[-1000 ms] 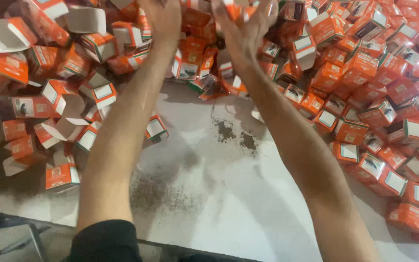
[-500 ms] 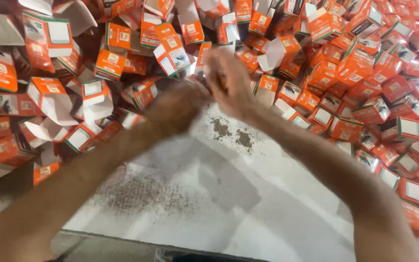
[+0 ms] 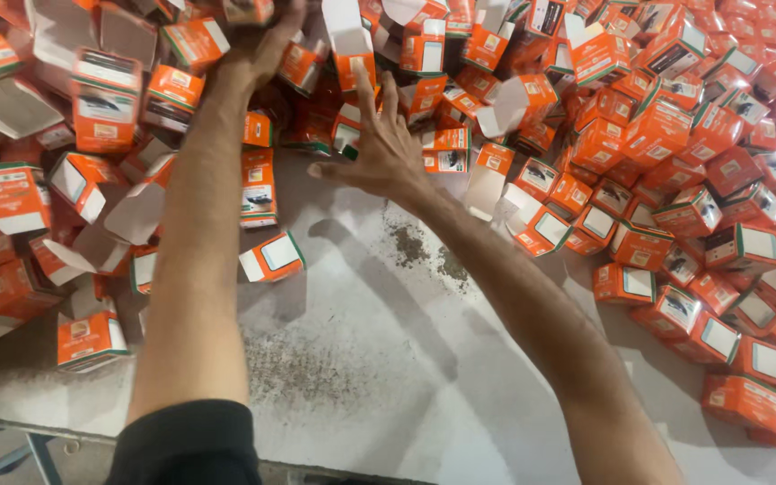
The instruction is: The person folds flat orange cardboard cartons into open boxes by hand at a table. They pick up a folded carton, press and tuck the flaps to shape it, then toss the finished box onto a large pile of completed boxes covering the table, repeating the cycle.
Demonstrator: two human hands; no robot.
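A big heap of small orange-and-white cardboard boxes covers the far and right parts of a white table. Some boxes are shut and some have open flaps. My left hand reaches deep into the heap at the top, its fingers partly hidden among boxes. My right hand hovers with fingers spread just over the near edge of the heap, touching or almost touching the boxes there. One box lies apart on the table between my forearms.
More open boxes are scattered on the left. Dark grit speckles the table near my right wrist. The table's front edge and a metal frame run along the bottom left. My left arm has a black sleeve.
Half a second ago both hands were close together over the table's middle. Now they have spread apart and stretched forward into the heap, the left going farther.
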